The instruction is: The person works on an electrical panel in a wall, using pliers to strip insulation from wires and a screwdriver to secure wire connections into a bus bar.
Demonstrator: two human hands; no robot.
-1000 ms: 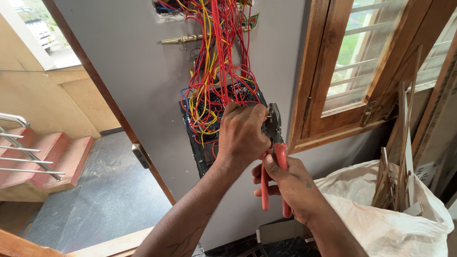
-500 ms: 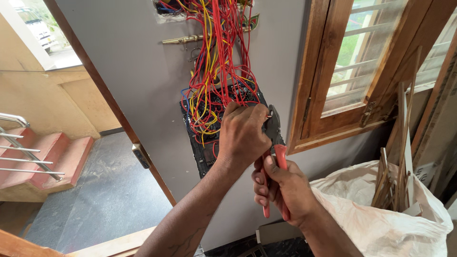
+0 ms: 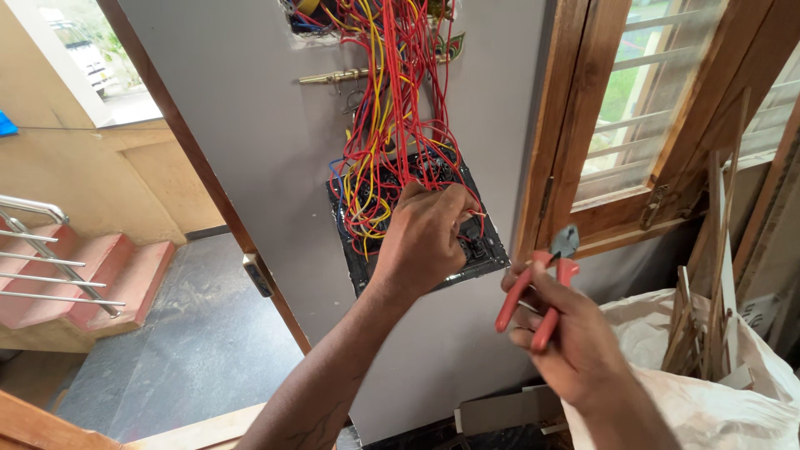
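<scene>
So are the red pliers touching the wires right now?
Apart. The head view shows the red pliers in the right hand, with bare grey wall between them and the wires, which the left hand touches.

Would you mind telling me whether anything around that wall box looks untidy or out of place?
Yes: the red and yellow wires spill from the wall in a loose tangle over the open black box, where the left hand reaches in. The right hand holds red-handled pliers away from them.

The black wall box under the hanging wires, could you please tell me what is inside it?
The black wall box holds tangled red and yellow wires. The left hand covers its middle, so what lies behind the hand is hidden.
</scene>
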